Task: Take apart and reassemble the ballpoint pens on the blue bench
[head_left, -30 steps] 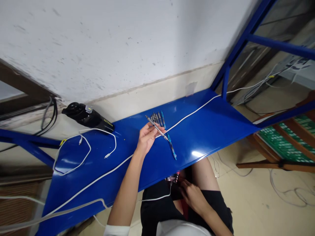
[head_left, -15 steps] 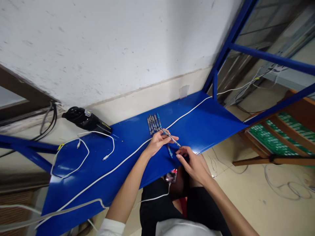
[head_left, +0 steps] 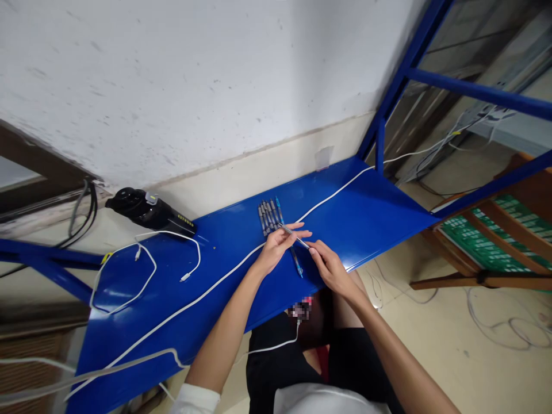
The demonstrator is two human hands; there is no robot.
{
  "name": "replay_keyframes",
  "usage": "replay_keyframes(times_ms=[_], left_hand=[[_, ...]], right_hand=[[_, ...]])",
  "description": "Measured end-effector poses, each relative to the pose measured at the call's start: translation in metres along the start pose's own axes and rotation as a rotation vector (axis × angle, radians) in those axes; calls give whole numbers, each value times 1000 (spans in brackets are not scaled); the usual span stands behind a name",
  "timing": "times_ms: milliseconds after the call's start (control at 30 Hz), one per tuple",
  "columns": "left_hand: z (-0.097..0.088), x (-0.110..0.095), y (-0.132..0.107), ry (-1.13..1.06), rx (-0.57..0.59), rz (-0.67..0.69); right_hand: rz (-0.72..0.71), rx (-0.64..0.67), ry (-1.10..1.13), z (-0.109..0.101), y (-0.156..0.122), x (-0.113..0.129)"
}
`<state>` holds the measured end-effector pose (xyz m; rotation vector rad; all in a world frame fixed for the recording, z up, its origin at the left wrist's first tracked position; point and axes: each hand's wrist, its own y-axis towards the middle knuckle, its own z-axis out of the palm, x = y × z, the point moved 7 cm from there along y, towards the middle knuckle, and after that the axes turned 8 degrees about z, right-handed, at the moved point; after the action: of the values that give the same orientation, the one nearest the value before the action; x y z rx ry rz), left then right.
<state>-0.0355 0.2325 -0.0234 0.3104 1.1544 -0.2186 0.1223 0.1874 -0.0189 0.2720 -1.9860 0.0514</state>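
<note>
Between my two hands is a slim silver-grey pen [head_left: 302,242], slanting down to the right over the table. My left hand [head_left: 276,247] pinches its upper left part, with some fingers stretched out to the right. My right hand [head_left: 328,265] closes its fingertips on the pen's lower right end. Just beyond my left hand several grey pens [head_left: 268,214] lie side by side in a row, and a blue pen [head_left: 278,205] lies at the row's right end. Another blue-tipped pen [head_left: 297,264] lies on the table below the held pen, partly covered by my left hand.
A black bottle [head_left: 150,213] stands at the back left of the blue table [head_left: 371,213]. Near it lies a looped white charging cable [head_left: 156,265]. A long white cord [head_left: 194,303] crosses the tabletop. A wooden chair [head_left: 487,241] is to the right; a pixelated object [head_left: 301,309] is at my lap.
My right hand has moved up and left and now grips the pen's lower end, from which it was apart before. My left hand still holds the pen in nearly the same place.
</note>
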Motion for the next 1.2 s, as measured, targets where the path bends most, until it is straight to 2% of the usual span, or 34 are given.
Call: replay_keyframes(times_ms=[233,367,500,600,800,1067,1200], left_hand=[[-7,5,3,-126,-100,25],[-20,5,3,-8,-198,86],[-29,7,3,82,-284,74],[-28,5,4,88,-263,86],[-24,2,8,-51,-199,97],[-32,8,9,43,-273,98],[-28,7,8,114,-246,73]], right_hand=[[90,56,54,1,1,-6],[43,10,40,1,2,-6],[31,-54,8,1,-1,-11],[45,-61,21,3,-2,-14],[63,-112,18,2,0,-13],[8,-55,-14,2,4,-8],[32,-74,34,2,3,-14]])
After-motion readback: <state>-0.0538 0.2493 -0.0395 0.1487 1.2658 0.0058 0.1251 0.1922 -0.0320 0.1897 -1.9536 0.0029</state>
